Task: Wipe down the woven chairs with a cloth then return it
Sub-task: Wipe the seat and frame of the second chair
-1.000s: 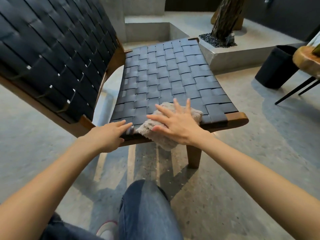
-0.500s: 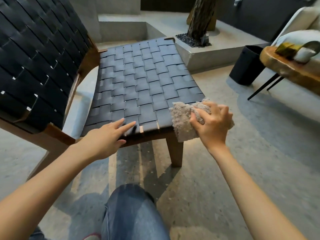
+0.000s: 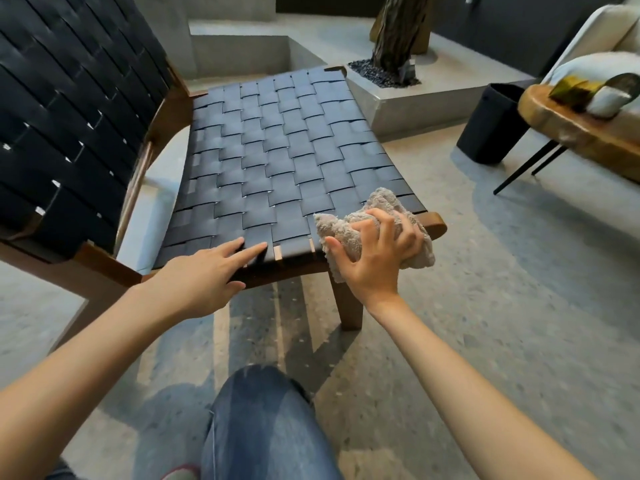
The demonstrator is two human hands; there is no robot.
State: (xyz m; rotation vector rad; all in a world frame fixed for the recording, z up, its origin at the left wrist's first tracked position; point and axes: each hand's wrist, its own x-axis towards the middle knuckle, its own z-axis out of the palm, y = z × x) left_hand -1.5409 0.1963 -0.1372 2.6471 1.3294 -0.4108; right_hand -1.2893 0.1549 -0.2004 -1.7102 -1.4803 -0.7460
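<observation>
The right hand [image 3: 377,258] grips a bunched beige cloth [image 3: 379,202], fingers curled over its top and thumb pressed into its near side. The cloth sits at the front corner of the chair [image 3: 277,150], partly on the dark woven seat and partly hanging over the wooden front rail below the hand. The left hand [image 3: 204,275] lies just beside it, apart from the cloth, fingers straight and flat on the seat's front edge, holding nothing. Beyond the right hand stand a black bin [image 3: 491,126] and a wooden tabletop [image 3: 571,129].
</observation>
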